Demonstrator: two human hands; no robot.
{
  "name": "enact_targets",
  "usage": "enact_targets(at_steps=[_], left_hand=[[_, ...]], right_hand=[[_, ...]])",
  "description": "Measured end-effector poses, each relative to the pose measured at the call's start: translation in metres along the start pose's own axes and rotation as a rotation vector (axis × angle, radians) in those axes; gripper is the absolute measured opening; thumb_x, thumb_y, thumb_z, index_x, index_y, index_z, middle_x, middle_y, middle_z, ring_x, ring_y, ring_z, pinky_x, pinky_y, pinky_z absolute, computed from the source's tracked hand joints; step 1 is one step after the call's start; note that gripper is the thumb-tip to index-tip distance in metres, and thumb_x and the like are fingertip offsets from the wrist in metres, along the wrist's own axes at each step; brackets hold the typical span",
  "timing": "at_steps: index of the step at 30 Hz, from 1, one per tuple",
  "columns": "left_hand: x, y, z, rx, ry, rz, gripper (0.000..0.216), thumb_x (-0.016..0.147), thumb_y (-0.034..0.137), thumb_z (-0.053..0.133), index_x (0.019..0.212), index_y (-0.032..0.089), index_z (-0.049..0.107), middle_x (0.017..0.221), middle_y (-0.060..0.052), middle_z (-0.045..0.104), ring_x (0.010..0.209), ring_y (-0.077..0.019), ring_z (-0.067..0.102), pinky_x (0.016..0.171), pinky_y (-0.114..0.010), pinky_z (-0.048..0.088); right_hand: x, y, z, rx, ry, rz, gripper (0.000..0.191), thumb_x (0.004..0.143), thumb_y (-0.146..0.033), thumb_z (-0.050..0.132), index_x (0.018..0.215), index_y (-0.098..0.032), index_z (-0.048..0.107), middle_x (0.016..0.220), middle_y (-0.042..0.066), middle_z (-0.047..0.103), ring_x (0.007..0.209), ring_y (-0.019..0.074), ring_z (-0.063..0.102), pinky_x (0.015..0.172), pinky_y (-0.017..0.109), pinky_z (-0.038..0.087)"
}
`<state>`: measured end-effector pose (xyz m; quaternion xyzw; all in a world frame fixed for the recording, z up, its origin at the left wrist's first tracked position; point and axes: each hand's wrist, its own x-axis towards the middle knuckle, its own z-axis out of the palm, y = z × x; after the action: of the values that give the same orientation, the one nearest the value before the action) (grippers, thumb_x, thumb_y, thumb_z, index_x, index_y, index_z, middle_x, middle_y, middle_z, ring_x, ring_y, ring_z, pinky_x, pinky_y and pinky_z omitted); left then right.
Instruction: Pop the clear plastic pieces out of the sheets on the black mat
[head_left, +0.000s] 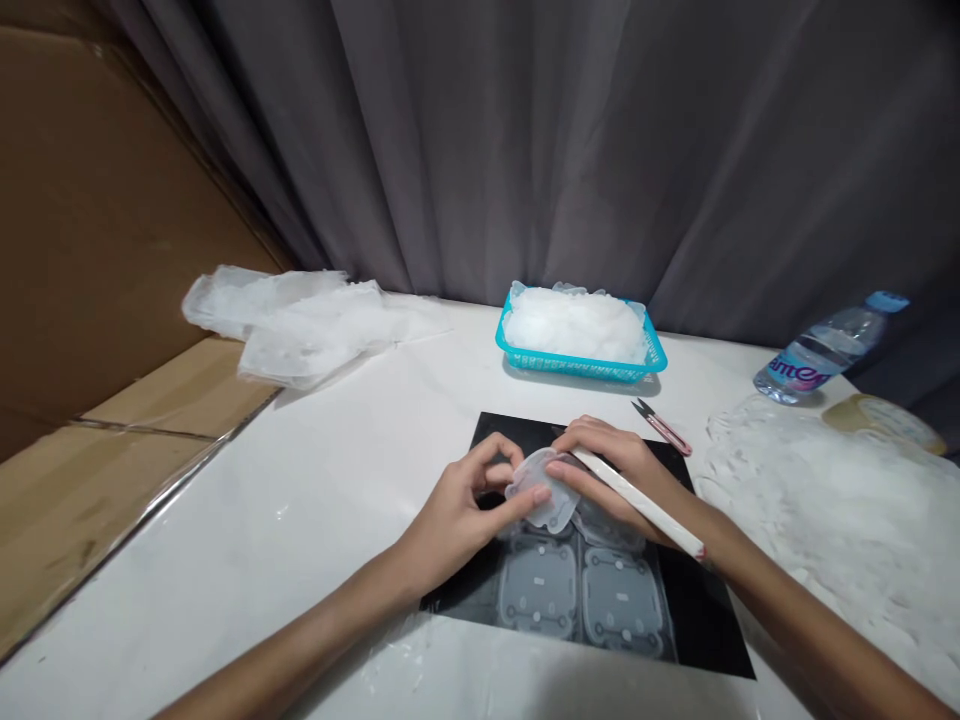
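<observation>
My left hand [487, 495] pinches the left side of a thin, translucent plastic piece [546, 505] with rounded, scalloped edges. My right hand [619, 470] has its thumb on the upper right of the same piece. A slim white stick [645, 510] with a reddish end also lies in the right hand, running back over the wrist; its front end is hidden by the fingers. Under both hands is a black mat [709, 610]. Clear moulded plastic squares, such as a near left one [538, 590] and a near right one [624, 597], lie on it.
A blue basket [581, 368] heaped with white translucent pieces stands at the back. Pink-handled thread snips [664, 430] lie right of the mat. Further right are a water bottle [817, 352] and a large pile of translucent plastic [840, 510]. Stacked plastic sheets [307, 325] and cardboard [150, 420] are left.
</observation>
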<state>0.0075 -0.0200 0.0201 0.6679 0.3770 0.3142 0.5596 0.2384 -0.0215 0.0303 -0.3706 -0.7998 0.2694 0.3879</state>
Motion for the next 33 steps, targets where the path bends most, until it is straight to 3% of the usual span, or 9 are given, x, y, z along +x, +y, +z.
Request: enact_targets(at_steps=[3,8,13,18,21,26,29,33], left_hand=[[0.003,0.003,0.0,-0.08,0.058,-0.041,0.027,0.1,0.043,0.065,0.092,0.021,0.051,0.063,0.008,0.06,0.059,-0.0088,0.051,0.061,-0.021,0.038],[0.004,0.01,-0.006,-0.072,0.145,-0.02,0.028,0.098,0.041,0.069,0.09,0.021,0.05,0.068,0.005,0.067,0.062,-0.0098,0.053,0.06,-0.022,0.037],[0.003,0.007,-0.01,-0.004,0.097,-0.047,0.029,0.096,0.042,0.072,0.107,0.023,0.052,0.073,0.004,0.072,0.065,-0.0126,0.059,0.063,-0.023,0.039],[0.0,-0.002,-0.01,0.228,0.028,0.094,0.022,0.105,0.043,0.057,0.109,0.024,0.068,0.069,0.006,0.061,0.062,-0.011,0.05,0.062,-0.023,0.038],[-0.002,-0.002,-0.011,0.336,0.038,0.189,0.021,0.106,0.037,0.058,0.106,0.023,0.073,0.081,0.003,0.069,0.068,-0.0111,0.055,0.065,-0.023,0.042],[-0.003,0.004,-0.013,0.327,0.055,0.319,0.017,0.103,0.029,0.063,0.11,0.024,0.078,0.105,0.0,0.081,0.087,-0.0141,0.072,0.082,-0.023,0.051],[-0.001,0.008,-0.014,0.291,0.064,0.337,0.019,0.104,0.027,0.062,0.111,0.024,0.079,0.108,-0.002,0.082,0.093,-0.0169,0.075,0.086,-0.025,0.053],[0.001,0.008,-0.015,0.328,0.093,0.277,0.018,0.103,0.03,0.061,0.106,0.023,0.078,0.099,-0.002,0.081,0.087,-0.0176,0.075,0.081,-0.026,0.054]], right_hand=[[0.001,-0.002,-0.001,-0.02,-0.028,-0.009,0.008,0.102,-0.025,0.063,0.096,-0.02,0.064,0.091,0.003,0.067,0.087,0.018,0.061,0.082,0.031,0.047],[0.003,-0.003,-0.009,-0.029,-0.054,0.055,0.01,0.103,-0.025,0.062,0.093,-0.02,0.063,0.089,0.001,0.065,0.083,0.0156,0.06,0.081,0.029,0.046],[0.002,-0.005,-0.011,-0.117,-0.034,-0.084,0.009,0.104,-0.023,0.059,0.097,-0.02,0.063,0.086,0.002,0.063,0.081,0.0163,0.056,0.078,0.03,0.045],[-0.001,-0.007,-0.008,-0.201,-0.063,-0.176,0.009,0.106,-0.021,0.054,0.103,-0.019,0.063,0.089,0.004,0.063,0.082,0.0174,0.056,0.076,0.031,0.045],[0.0,-0.008,-0.009,-0.229,-0.058,-0.193,0.008,0.106,-0.02,0.055,0.103,-0.019,0.063,0.089,0.004,0.064,0.082,0.0173,0.057,0.076,0.031,0.045],[0.0,-0.01,-0.016,-0.242,-0.049,-0.174,0.007,0.105,-0.022,0.057,0.104,-0.02,0.064,0.091,0.004,0.066,0.084,0.0176,0.058,0.078,0.032,0.046],[-0.002,-0.011,-0.022,-0.226,-0.112,-0.099,0.008,0.103,-0.026,0.064,0.109,-0.021,0.065,0.097,0.004,0.067,0.091,0.0184,0.06,0.081,0.032,0.047],[-0.004,-0.008,-0.025,-0.161,-0.145,-0.053,0.006,0.103,-0.024,0.062,0.105,-0.021,0.066,0.093,0.003,0.065,0.09,0.0176,0.059,0.08,0.031,0.047]])
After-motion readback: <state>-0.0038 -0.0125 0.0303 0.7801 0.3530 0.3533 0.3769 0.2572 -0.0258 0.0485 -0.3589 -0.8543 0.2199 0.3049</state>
